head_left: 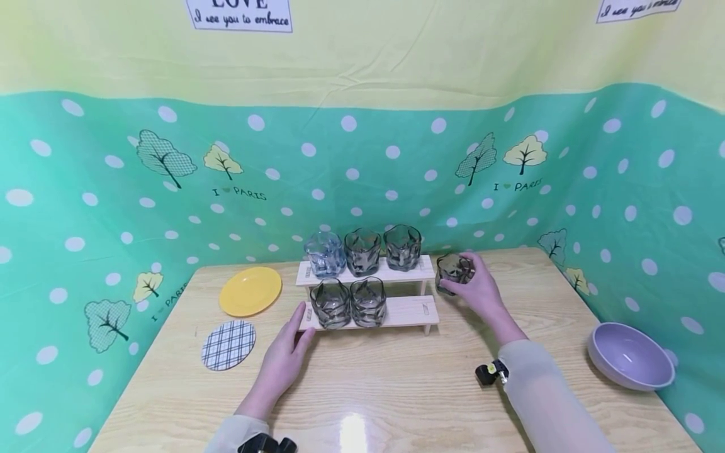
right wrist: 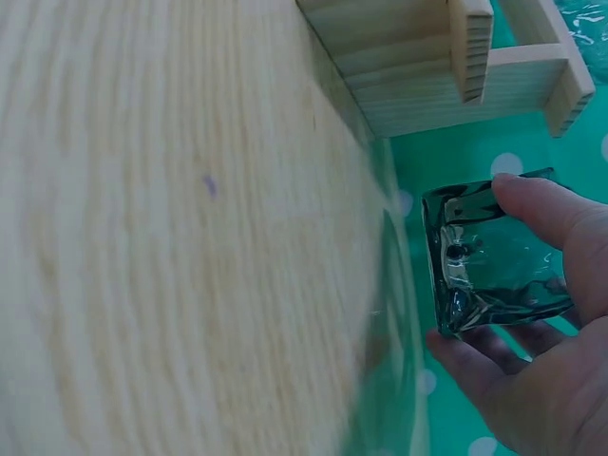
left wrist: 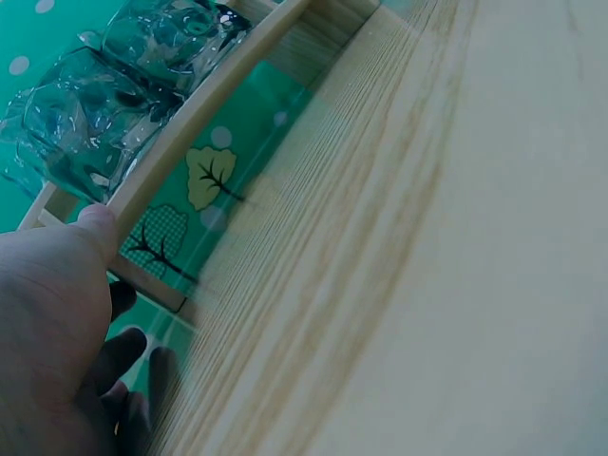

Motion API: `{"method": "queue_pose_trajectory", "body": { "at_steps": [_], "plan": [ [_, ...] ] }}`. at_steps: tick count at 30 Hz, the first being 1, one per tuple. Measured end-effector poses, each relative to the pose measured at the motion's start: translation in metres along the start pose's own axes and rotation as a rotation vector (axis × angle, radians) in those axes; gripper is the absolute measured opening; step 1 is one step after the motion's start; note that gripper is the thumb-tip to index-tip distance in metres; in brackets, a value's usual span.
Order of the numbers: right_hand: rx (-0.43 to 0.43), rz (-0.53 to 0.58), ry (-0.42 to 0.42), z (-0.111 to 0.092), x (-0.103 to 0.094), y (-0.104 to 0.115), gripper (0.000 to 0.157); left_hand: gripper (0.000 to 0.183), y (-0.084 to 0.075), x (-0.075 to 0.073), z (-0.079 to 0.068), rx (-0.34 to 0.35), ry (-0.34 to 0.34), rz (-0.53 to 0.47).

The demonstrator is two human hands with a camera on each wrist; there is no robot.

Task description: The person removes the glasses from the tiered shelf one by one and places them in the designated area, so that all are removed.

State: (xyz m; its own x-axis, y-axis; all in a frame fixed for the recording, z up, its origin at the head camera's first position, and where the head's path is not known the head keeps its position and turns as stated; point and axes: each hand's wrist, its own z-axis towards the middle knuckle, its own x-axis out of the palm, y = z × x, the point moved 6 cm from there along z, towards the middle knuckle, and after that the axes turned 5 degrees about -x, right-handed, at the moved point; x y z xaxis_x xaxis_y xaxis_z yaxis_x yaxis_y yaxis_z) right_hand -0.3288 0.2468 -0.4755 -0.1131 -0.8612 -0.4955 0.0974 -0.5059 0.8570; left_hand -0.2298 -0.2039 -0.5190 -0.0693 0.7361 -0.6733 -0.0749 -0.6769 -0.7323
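Note:
My right hand [head_left: 478, 286] grips a dark smoky drinking glass [head_left: 450, 269] just right of the wooden two-tier rack [head_left: 404, 313]. The thumb lies on one side of this glass and the fingers on the other in the right wrist view; there the glass [right wrist: 494, 252] appears off the table. At the rack's left end, my left hand [head_left: 283, 358] touches the lower tier, its thumb [left wrist: 98, 228] against the front edge and the other fingers loose beside the leg. Two smoky glasses [head_left: 368, 303] stand on the lower tier. Above them are a bluish glass [head_left: 325, 255] and two smoky ones [head_left: 403, 248].
Left of the rack lie a yellow plate [head_left: 250, 291] and a checked round coaster [head_left: 229, 345]. A purple bowl [head_left: 630, 356] stands at the table's right edge. Green dotted cloth [head_left: 391, 189] hangs close behind the rack and along both sides.

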Motion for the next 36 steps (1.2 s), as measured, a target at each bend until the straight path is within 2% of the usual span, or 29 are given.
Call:
{"method": "queue_pose_trajectory", "body": {
  "at_steps": [17, 23, 36],
  "plan": [
    [-0.005, -0.053, 0.003, 0.006, 0.006, -0.017, 0.095, 0.070, 0.000, 0.000, -0.002, 0.004, -0.001, -0.006],
    [-0.029, -0.066, 0.021, 0.007, 0.009, -0.015, 0.095, 0.071, 0.001, -0.001, -0.002, -0.007, 0.004, -0.011],
    [0.000, -0.050, 0.047, 0.007, 0.008, -0.015, 0.096, 0.071, 0.001, 0.000, -0.001, -0.010, 0.008, -0.006]
  ]
}}
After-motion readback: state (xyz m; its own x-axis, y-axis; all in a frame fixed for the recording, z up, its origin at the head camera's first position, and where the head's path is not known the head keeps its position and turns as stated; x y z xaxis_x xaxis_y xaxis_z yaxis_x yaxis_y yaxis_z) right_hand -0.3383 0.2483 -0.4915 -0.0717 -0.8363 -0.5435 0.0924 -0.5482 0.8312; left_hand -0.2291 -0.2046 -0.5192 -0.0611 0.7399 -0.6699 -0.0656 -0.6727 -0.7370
